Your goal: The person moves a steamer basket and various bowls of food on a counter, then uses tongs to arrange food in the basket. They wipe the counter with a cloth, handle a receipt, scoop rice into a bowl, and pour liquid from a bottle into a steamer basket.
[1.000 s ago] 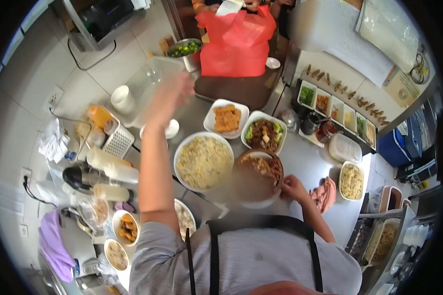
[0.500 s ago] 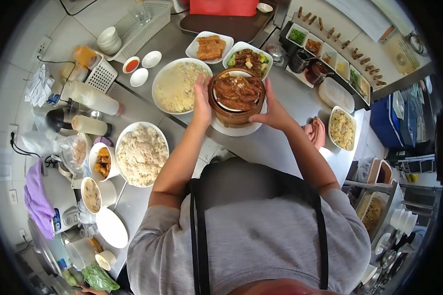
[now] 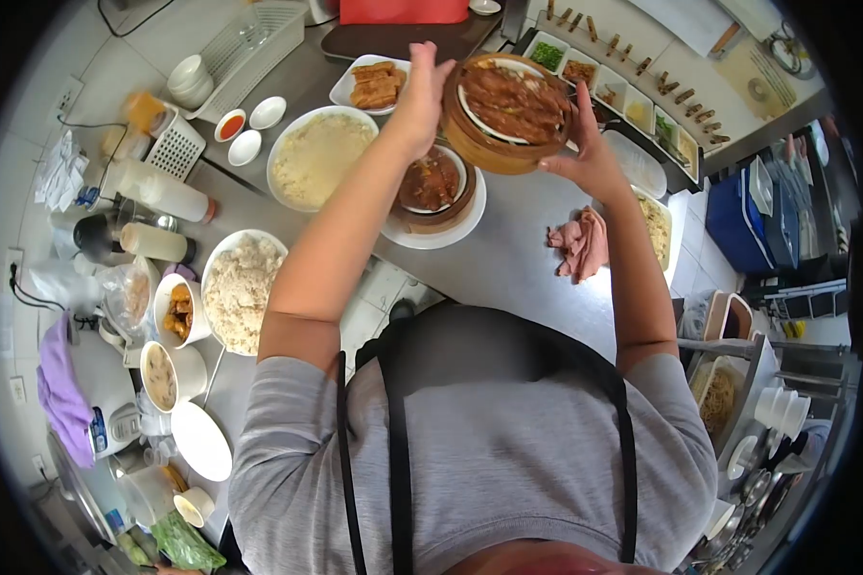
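Between my two hands a round bamboo steamer (image 3: 489,146) is held up off the counter, tilted, with a white dish of glossy red-brown braised food (image 3: 514,101) in it. My left hand (image 3: 424,101) presses on its left side, and my right hand (image 3: 590,158) grips the right side. Lower and to the left, a second bamboo steamer (image 3: 462,213) with a similar dish of brown sauced pieces (image 3: 430,182) rests on a white plate (image 3: 441,239). My left forearm partly hides that steamer and the large bowl of pale soup (image 3: 316,158) beside it.
A plate of fried sticks (image 3: 378,86) stands behind the soup. Rice (image 3: 244,287) and tubs of food are at left. A pink cloth (image 3: 580,244) lies on the steel counter (image 3: 518,244), near a noodle dish (image 3: 657,230). Topping trays (image 3: 609,91) line the back right.
My hands have lifted the upper steamer up and to the right, tilting it. The lower steamer on the plate has come into sight. The camera view has shifted slightly.
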Available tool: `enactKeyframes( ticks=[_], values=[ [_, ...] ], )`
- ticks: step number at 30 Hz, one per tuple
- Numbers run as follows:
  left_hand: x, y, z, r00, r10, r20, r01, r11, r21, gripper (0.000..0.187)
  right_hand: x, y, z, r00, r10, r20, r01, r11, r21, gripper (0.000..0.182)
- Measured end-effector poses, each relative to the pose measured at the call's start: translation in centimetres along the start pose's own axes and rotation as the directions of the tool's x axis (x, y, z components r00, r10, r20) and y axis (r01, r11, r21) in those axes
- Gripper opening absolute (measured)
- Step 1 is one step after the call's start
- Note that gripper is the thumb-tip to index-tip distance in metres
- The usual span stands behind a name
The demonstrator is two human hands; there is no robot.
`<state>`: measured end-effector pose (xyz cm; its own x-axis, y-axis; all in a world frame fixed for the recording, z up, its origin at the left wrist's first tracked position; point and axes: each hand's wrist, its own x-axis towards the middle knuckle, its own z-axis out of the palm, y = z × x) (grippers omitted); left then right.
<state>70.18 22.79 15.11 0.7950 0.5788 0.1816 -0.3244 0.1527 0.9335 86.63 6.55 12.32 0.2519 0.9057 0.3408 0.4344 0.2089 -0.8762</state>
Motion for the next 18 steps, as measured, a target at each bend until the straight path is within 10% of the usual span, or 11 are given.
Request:
enactKeyframes(
  ticks=[9,16,18],
  values=[
    [2.4,-15.4,2.9,0.943,-0.322,-0.078,0.319,0.946,-0.048,0.079,-8.4,8.6,-1.8,0.96,0.279,-0.003,-0.277,0.954,0.111,0.116],
    [4.1,-14.6,3.7,0.951,-0.303,-0.065,0.31,0.93,0.199,0.074,-8.0,8.2,-3.4,0.865,0.494,0.085,-0.429,0.817,-0.385,0.116],
    [3.8,-13.6,4.0,0.939,-0.337,-0.068,0.344,0.915,0.213,0.073,-6.1,6.8,-5.3,0.857,0.511,0.073,-0.412,0.763,-0.497,0.088]
  ],
)
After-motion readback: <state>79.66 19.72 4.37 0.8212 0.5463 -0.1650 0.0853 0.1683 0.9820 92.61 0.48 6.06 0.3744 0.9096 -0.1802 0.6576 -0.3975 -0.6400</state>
